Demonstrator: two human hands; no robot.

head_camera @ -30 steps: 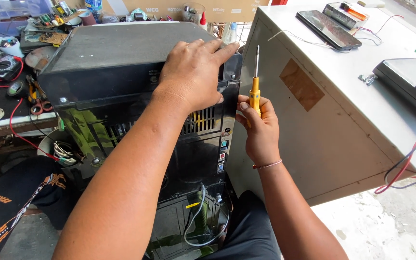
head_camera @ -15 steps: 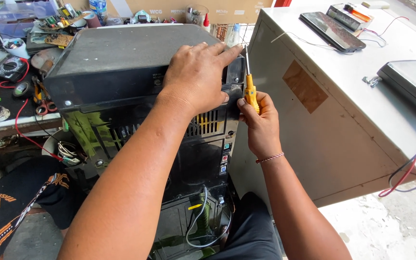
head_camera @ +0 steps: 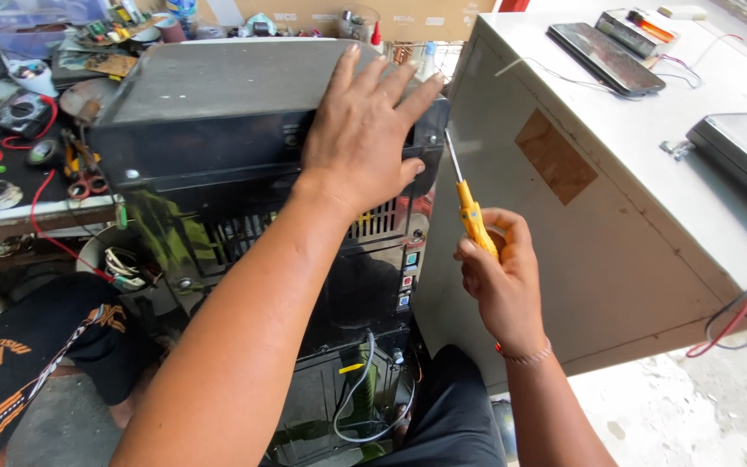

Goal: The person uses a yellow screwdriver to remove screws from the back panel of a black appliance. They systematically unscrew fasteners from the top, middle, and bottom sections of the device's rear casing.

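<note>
My left hand [head_camera: 365, 138] lies flat, fingers spread, on the top front edge of a black metal equipment case [head_camera: 218, 95] standing between my knees. My right hand [head_camera: 499, 277] grips a yellow-handled screwdriver [head_camera: 469, 203], its thin shaft pointing up toward the case's upper right corner, in the gap beside a grey metal cabinet [head_camera: 616, 233]. Below my left hand the case shows a vent grille [head_camera: 373, 223], small ports and loose white cables [head_camera: 365, 406].
On the grey cabinet top lie a black flat device [head_camera: 605, 56], a small box [head_camera: 637, 30] and another dark device [head_camera: 741, 156] with red wires [head_camera: 741, 320]. A cluttered workbench [head_camera: 19, 130] with tools, a meter and red leads stands at left.
My view has drawn closer. My right hand with the screwdriver has dropped slightly and tilted, its tip now near the case's upper right corner. My left hand stays on the case top.
</note>
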